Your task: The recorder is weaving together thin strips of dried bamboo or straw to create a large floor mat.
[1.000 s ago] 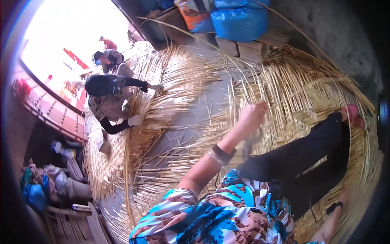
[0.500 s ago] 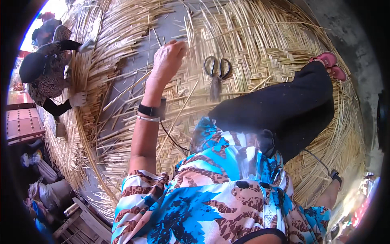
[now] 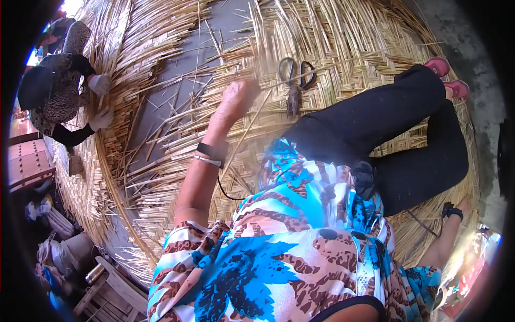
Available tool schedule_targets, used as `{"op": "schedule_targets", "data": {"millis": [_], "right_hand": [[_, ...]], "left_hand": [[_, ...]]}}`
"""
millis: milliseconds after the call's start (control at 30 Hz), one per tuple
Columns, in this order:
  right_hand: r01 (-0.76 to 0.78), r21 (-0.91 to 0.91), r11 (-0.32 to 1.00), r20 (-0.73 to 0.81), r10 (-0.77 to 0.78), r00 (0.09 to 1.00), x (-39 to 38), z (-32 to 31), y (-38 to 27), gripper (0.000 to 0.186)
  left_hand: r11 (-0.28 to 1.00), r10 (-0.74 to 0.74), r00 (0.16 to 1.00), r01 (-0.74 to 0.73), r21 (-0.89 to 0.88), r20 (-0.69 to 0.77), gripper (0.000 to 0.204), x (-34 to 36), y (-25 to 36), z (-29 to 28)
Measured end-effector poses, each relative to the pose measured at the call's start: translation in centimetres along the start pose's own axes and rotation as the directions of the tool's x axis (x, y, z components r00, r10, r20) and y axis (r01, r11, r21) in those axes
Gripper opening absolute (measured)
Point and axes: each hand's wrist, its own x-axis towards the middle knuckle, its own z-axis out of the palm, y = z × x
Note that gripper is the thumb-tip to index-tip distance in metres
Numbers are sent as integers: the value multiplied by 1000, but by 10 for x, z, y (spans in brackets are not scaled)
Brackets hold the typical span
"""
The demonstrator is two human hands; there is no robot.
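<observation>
The scissors (image 3: 293, 102) lie on the mat (image 3: 370, 76) beside the person's legs (image 3: 375, 121).

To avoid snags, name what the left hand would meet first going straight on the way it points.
The left hand would probably meet the loose straw strips ahead first; the dark-handled scissors lie right of that line. Its height is unclear.

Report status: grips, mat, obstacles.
Left grip closed, blurred, apparently on a straw. Right grip far right, hold unclear. Mat part woven, ends loose. Scissors lying on it, near left grip.
</observation>
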Motion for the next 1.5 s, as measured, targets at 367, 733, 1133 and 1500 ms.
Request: {"op": "schedule_targets", "data": {"millis": [367, 733, 1133, 1500], "right_hand": [[-183, 789, 587, 193, 46, 980, 51, 45, 14, 31], [-76, 802, 592, 282, -263, 923, 36, -79, -141, 38], [834, 352, -426, -442, -861, -253, -325, -225, -483, 62], [663, 709, -240, -243, -966, -89, -373, -231, -535, 16]], "left_hand": [[916, -310, 949, 283, 286, 54, 21, -71, -7, 8], [959, -237, 959, 206, 193, 156, 24, -58, 27, 7], [962, 249, 953, -222, 161, -174, 10, 9, 173, -110], [920, 200, 941, -85, 383, -273, 10, 37, 188, -144]]}}
